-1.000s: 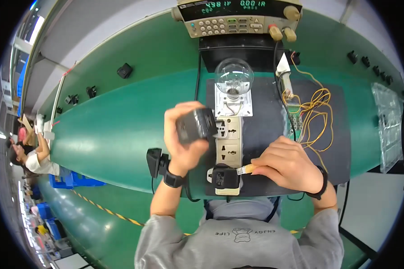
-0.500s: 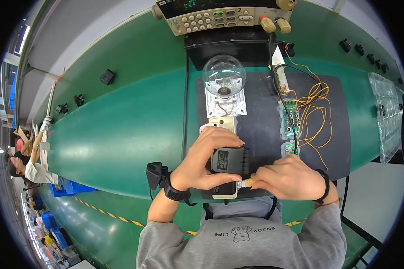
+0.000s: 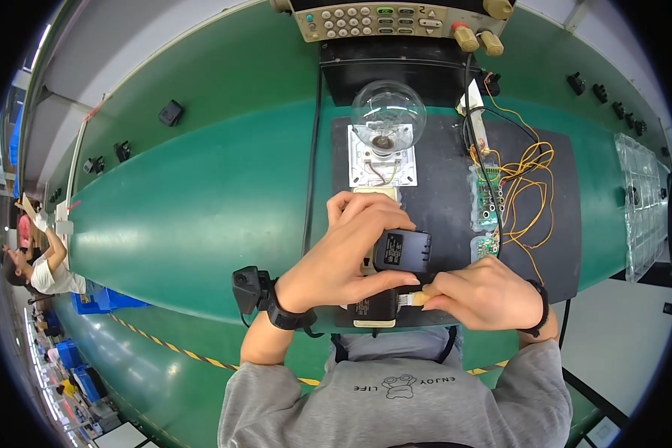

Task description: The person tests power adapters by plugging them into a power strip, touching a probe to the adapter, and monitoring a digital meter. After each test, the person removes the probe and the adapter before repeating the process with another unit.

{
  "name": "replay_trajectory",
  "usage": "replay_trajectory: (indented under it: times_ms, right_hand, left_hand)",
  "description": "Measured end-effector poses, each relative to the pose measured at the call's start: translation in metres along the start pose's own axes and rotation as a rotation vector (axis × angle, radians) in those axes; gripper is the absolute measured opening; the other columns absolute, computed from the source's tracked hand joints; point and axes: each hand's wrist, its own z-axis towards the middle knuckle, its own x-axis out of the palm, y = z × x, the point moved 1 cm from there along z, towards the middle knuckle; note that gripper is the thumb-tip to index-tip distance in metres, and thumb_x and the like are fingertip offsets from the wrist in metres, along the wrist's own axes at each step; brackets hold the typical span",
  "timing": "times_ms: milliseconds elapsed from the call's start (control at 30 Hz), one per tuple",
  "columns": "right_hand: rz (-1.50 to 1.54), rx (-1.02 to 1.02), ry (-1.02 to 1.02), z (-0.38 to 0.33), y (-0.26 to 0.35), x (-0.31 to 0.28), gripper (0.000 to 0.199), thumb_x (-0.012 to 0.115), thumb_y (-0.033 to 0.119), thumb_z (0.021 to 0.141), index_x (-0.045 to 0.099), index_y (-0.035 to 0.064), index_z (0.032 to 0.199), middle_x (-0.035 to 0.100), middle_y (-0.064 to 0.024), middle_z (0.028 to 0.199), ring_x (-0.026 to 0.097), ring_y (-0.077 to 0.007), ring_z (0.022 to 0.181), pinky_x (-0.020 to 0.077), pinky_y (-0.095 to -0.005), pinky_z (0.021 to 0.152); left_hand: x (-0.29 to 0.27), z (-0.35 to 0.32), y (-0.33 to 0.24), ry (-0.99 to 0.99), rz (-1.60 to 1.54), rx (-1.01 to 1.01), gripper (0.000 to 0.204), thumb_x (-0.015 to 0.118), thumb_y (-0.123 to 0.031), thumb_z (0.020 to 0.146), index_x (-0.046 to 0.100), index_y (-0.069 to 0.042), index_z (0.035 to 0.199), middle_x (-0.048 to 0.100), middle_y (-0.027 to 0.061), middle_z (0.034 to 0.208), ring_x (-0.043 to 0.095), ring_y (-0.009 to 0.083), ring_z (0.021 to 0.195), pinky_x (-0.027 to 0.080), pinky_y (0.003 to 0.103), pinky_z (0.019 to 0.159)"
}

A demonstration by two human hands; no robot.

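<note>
My left hand (image 3: 358,250) grips a black power adapter (image 3: 403,250) with a printed label between thumb and fingers. Below it lies a second black adapter (image 3: 373,306), partly under my left thumb. My right hand (image 3: 485,295) pinches a light-coloured connector (image 3: 413,299) with a metal end, which meets the right side of the lower adapter. Whether it is fully inserted I cannot tell. Behind my left hand, a cream socket block (image 3: 375,193) is largely hidden.
A clear glass bulb (image 3: 388,116) on a white base stands behind my hands. Green circuit boards (image 3: 487,198) with tangled yellow wires (image 3: 530,172) lie to the right on a dark mat (image 3: 440,164). A bench power instrument (image 3: 396,19) is at the back, a clear plastic tray (image 3: 642,201) far right.
The whole view has shifted a little. My left hand has tilted the held adapter slightly and moved it up and right, showing more of the lower adapter. My right hand keeps its pinch.
</note>
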Motion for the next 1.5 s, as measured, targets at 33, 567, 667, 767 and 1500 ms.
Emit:
replay_trajectory:
  times_ms: [33, 567, 667, 767, 1500]
  right_hand:
    - [-0.005, -0.002, 0.009, 0.0, 0.001, 0.0, 0.014, 0.068, 0.015, 0.08, 0.058, 0.0052, 0.08, 0.06, -0.0065, 0.064, 0.057, -0.0266, 0.051, 0.0438, -0.0346, 0.044]
    - [-0.259, 0.036, -0.087, -0.001, 0.007, -0.033, 0.045, 0.07, 0.034, 0.075, 0.062, 0.0014, 0.105, 0.065, -0.0115, 0.093, 0.061, -0.0279, 0.087, 0.0477, -0.0373, 0.077]
    - [-0.411, 0.29, -0.233, -0.002, -0.006, -0.084, 0.046, 0.072, 0.034, 0.072, 0.063, 0.0043, 0.106, 0.066, -0.0117, 0.09, 0.062, -0.0298, 0.086, 0.0477, -0.038, 0.075]
    - [-0.539, 0.437, -0.536, 0.005, -0.085, -0.134, 0.038, 0.067, 0.009, 0.072, 0.06, 0.0027, 0.108, 0.064, -0.0144, 0.101, 0.061, -0.0309, 0.095, 0.0481, -0.0374, 0.08]
    - [1.045, 0.318, -1.058, -0.056, -0.163, -0.197, 0.021, 0.062, 0.012, 0.087, 0.057, -0.0022, 0.102, 0.061, -0.0104, 0.098, 0.062, -0.0206, 0.085, 0.0563, -0.025, 0.071]
  left_hand:
    - [0.0, -0.001, 0.001, 0.0, -0.006, -0.001, 0.054, 0.081, -0.028, 0.065, 0.057, -0.006, 0.107, 0.058, 0.0064, 0.107, 0.049, 0.0243, 0.107, 0.026, 0.037, 0.096]
    - [0.0, -0.01, 0.027, -0.597, 0.05, 0.199, 0.055, 0.074, -0.04, 0.072, 0.054, -0.002, 0.106, 0.057, 0.0135, 0.106, 0.054, 0.0272, 0.101, 0.034, 0.042, 0.095]
    - [-0.008, -0.028, 0.069, -1.09, -0.081, -0.179, 0.048, 0.065, -0.019, 0.083, 0.043, 0.0, 0.121, 0.048, 0.0134, 0.114, 0.047, 0.0235, 0.104, 0.039, 0.032, 0.09]
    - [-0.017, -0.012, 0.093, -1.107, 0.041, -0.363, 0.044, 0.065, -0.022, 0.085, 0.046, -0.001, 0.12, 0.049, 0.0104, 0.114, 0.046, 0.019, 0.103, 0.04, 0.031, 0.086]
    - [-0.095, 0.066, 0.198, -1.053, 0.387, -0.638, 0.055, 0.075, -0.029, 0.073, 0.048, -0.011, 0.117, 0.055, 0.0128, 0.114, 0.046, 0.0306, 0.115, 0.035, 0.045, 0.094]
